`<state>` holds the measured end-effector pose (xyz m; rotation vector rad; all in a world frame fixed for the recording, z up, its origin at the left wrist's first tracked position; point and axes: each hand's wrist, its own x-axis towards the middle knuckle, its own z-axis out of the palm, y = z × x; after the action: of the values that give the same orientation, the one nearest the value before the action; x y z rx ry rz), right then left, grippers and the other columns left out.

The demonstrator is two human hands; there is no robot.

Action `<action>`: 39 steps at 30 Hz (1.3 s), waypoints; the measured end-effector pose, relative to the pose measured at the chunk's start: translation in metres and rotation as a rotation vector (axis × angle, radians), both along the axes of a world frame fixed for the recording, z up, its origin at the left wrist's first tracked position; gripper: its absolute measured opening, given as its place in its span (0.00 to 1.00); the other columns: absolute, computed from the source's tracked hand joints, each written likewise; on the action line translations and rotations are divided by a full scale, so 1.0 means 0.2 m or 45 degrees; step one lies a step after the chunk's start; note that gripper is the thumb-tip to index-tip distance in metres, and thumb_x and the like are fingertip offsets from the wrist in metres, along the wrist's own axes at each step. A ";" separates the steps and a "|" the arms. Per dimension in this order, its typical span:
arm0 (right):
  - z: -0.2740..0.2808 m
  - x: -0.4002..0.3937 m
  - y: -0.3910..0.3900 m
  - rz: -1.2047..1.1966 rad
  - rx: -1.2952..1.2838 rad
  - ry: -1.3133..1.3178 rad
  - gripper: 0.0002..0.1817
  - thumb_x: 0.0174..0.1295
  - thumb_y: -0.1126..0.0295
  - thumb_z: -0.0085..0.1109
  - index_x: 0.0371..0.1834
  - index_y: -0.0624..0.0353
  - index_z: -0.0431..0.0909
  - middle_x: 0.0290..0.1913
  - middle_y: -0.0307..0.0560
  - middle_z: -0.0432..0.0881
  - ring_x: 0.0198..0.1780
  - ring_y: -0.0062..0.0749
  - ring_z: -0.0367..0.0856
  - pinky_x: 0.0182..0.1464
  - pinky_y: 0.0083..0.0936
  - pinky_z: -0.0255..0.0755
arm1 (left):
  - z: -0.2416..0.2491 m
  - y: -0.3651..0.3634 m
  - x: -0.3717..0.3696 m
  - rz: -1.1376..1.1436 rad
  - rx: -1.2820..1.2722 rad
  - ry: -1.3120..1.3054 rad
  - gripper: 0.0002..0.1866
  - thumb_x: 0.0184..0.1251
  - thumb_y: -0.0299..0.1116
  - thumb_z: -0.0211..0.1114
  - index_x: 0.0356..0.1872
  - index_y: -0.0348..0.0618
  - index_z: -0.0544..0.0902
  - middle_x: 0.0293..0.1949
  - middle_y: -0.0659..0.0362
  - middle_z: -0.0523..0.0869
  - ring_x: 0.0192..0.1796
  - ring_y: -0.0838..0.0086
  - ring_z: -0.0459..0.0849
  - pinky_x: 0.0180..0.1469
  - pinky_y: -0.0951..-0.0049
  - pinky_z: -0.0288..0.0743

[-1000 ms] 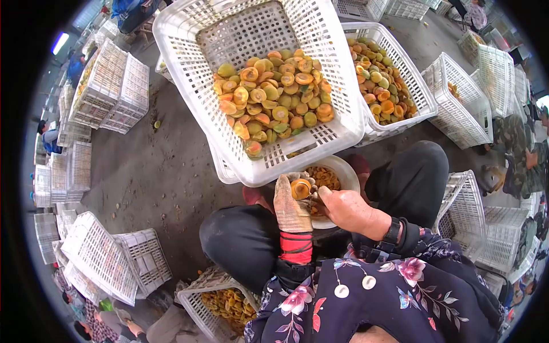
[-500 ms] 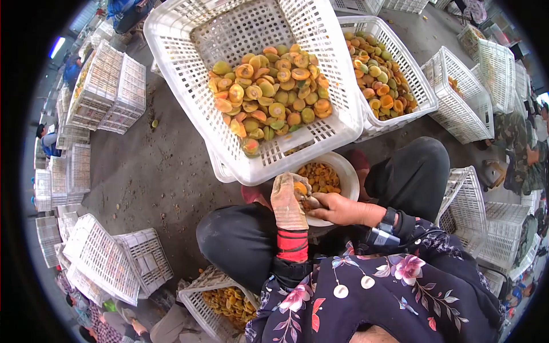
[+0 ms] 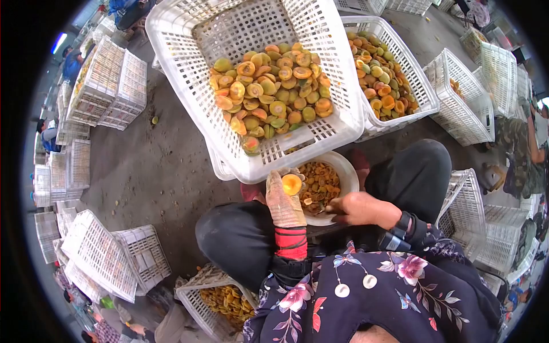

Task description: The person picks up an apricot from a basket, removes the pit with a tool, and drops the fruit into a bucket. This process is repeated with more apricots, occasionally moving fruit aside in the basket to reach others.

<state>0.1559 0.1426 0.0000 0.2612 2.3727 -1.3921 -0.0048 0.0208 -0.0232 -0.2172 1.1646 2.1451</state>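
My left hand (image 3: 285,201), in a pale stained glove with a red band at the wrist, holds a halved orange fruit (image 3: 291,184), its hollow cut side up. Bare, my right hand (image 3: 361,208) is closed at the lower right rim of a white bowl (image 3: 350,178); what its fingers grip is too small to name. Small orange-brown pieces (image 3: 320,182) lie in the bowl between my knees. Just beyond the bowl, a tilted white crate (image 3: 189,94) holds many halved fruits (image 3: 269,88).
Another white crate (image 3: 420,86) of fruit stands behind at the right. A crate (image 3: 214,321) of orange pieces is at the lower left. Stacked crates (image 3: 106,86) line the left, more crates (image 3: 463,103) the right. Other people are at the edges.
My hands have moved apart. My right hand has drawn away rightward and down to the bowl's rim; my left hand now shows the fruit half's hollow side facing up.
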 end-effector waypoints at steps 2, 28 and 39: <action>0.06 -0.02 -0.01 -0.122 0.493 0.005 0.13 0.60 0.64 0.60 0.41 0.61 0.76 0.28 0.61 0.81 0.35 0.59 0.82 0.35 0.48 0.75 | 0.00 0.00 0.01 0.047 -0.024 0.015 0.19 0.78 0.47 0.53 0.45 0.38 0.78 0.36 0.53 0.84 0.34 0.66 0.85 0.39 0.69 0.80; -0.42 -1.29 0.24 -0.374 0.616 0.486 0.19 0.55 0.60 0.64 0.41 0.64 0.77 0.35 0.62 0.82 0.42 0.60 0.81 0.41 0.50 0.72 | 0.01 -0.14 -0.05 -0.194 -0.782 1.089 0.19 0.81 0.33 0.41 0.57 0.30 0.76 0.51 0.48 0.82 0.54 0.62 0.82 0.61 0.68 0.73; -0.10 -0.97 0.25 -0.789 -0.343 -0.017 0.14 0.59 0.62 0.64 0.34 0.63 0.77 0.21 0.42 0.76 0.21 0.29 0.76 0.22 0.27 0.68 | -0.07 -0.13 -0.05 -0.151 -0.859 1.093 0.22 0.83 0.38 0.41 0.63 0.31 0.72 0.57 0.49 0.79 0.57 0.67 0.80 0.61 0.68 0.74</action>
<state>-0.0391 0.1920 -0.0204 0.9854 2.1408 -1.9393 -0.0154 -0.0047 -0.0372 0.5287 2.2960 1.6718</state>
